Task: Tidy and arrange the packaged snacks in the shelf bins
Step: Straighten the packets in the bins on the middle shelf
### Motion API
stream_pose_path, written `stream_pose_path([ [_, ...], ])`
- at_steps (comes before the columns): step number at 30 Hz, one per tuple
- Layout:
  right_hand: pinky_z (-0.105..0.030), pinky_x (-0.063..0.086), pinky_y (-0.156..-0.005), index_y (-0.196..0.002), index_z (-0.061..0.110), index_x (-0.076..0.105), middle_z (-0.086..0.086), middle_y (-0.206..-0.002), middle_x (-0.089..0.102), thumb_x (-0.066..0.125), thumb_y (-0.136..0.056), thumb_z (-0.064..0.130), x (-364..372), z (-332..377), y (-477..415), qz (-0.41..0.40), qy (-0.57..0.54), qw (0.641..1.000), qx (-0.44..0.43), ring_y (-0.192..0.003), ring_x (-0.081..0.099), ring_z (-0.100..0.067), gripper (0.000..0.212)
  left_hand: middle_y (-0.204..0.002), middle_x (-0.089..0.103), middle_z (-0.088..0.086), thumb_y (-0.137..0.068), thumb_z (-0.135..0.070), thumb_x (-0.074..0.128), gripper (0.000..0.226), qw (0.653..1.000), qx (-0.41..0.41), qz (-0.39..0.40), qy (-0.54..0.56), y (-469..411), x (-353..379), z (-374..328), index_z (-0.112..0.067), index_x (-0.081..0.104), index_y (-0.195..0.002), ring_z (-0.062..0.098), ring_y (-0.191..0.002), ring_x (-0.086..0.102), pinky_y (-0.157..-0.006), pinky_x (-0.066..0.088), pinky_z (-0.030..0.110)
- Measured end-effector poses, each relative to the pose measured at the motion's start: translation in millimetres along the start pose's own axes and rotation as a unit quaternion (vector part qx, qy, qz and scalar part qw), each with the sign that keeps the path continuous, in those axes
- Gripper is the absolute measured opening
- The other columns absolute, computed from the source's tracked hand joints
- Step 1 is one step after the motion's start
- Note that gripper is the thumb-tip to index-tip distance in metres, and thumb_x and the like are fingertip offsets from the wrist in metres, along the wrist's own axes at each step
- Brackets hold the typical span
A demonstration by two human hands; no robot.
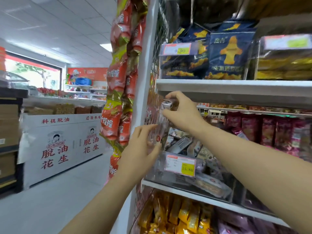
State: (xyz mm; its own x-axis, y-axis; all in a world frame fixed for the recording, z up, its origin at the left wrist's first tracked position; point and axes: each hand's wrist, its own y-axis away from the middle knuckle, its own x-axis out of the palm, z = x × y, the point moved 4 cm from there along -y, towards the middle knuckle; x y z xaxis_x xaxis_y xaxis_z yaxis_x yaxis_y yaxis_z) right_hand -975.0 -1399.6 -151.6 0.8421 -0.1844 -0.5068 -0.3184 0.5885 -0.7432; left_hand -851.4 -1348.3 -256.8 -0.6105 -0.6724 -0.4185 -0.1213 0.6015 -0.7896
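A long clear snack packet [159,125] with a red round mark stands upright at the left end of the middle shelf. My right hand [180,112] pinches its silvery top seal just under the upper shelf board. My left hand [141,149] holds its lower part from the left side, fingers wrapped around it. Below the packet sits a clear plastic bin [168,176] with a price tag reading 15.80, filled with several mixed snack packets [184,144]. The image is motion-blurred.
Dark blue snack bags [228,51] fill the bin on the shelf above. Purple-red bags [270,129] line the middle shelf to the right. Yellow packets [182,215] sit on the shelf below. Red sausage strips [121,78] hang on the shelf's end post. A white peanut display counter [64,144] stands across the aisle.
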Motion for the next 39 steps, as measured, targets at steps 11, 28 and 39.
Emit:
stream_pose_path([
  [11, -0.030, 0.042, -0.070, -0.104, 0.016, 0.046, 0.011, -0.088, 0.051, 0.066, -0.084, 0.019, -140, 46, 62, -0.087, 0.020, 0.990, -0.109, -0.079, 0.052, -0.013, 0.029, -0.137, 0.037, -0.008, -0.092, -0.019, 0.060, 0.060, 0.997, 0.053, 0.007, 0.063, -20, 4, -114, -0.035, 0.030, -0.141, 0.013, -0.106, 0.057, -0.089, 0.051, 0.034],
  [28, -0.011, 0.037, -0.052, -0.105, 0.027, 0.049, 0.015, -0.081, 0.054, 0.065, -0.085, 0.010, -378, -13, 209, -0.180, 0.168, 0.969, -0.026, -0.052, 0.053, 0.002, 0.031, -0.130, 0.046, -0.007, -0.095, -0.015, 0.055, 0.042, 0.943, 0.137, 0.162, 0.258, -4, 148, -339, -0.031, 0.043, -0.132, 0.004, -0.097, 0.064, -0.061, 0.048, 0.014],
  [39, -0.031, 0.026, -0.112, -0.150, 0.033, 0.012, 0.007, -0.157, 0.019, 0.064, -0.090, 0.028, -384, -99, 228, 0.011, 0.305, 0.941, 0.146, -0.142, 0.022, -0.014, 0.080, -0.134, 0.052, -0.011, -0.095, -0.030, 0.052, 0.038, 0.939, 0.208, 0.272, 0.002, 16, 197, -332, -0.029, 0.049, -0.133, 0.006, -0.124, 0.046, -0.106, 0.036, 0.026],
])
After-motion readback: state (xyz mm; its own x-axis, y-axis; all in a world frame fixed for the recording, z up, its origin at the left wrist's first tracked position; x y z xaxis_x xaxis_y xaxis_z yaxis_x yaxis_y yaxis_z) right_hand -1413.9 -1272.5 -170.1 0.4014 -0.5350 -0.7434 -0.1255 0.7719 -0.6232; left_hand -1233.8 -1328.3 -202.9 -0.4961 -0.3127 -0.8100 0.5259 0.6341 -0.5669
